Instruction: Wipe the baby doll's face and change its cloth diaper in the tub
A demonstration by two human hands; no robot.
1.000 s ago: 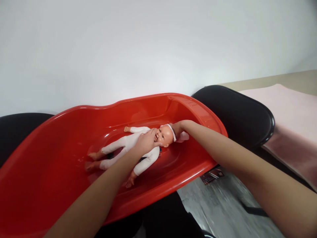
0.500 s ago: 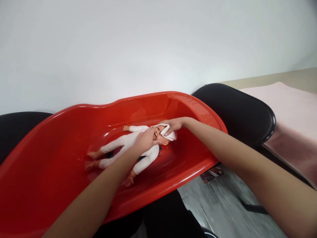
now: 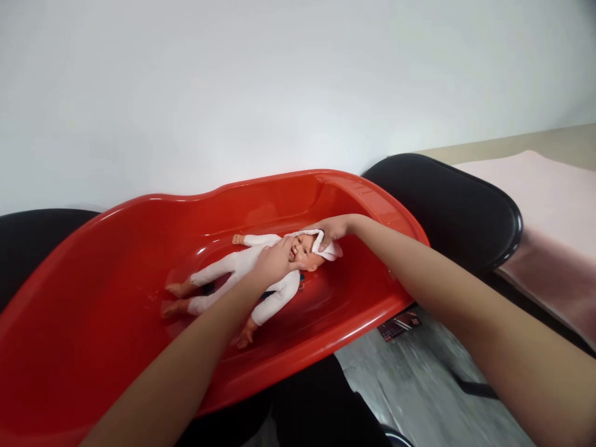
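A baby doll (image 3: 224, 270) in a white suit lies on its back inside a red baby bathtub (image 3: 116, 323), its head toward the right end and its bare feet toward the left. My left hand (image 3: 274, 264) holds the doll at the upper chest and chin, the fingers curled beside its mouth. At the forehead, my right hand (image 3: 335, 228) pinches a folded white cloth (image 3: 327, 250) that covers the top of the head. Part of the doll's neck and chest is hidden behind my left hand.
The tub spans black chair seats, one at the right (image 3: 442, 211) and one at the left (image 3: 41, 248). Behind it rises a white wall (image 3: 279, 93). A pink sheet (image 3: 549, 211) lies at the far right. Below, a dark printed packet (image 3: 399, 326) rests by the grey floor.
My right hand has drawn the white cloth slightly right, up the forehead, so more of the doll's face shows. My left hand stays on the doll.
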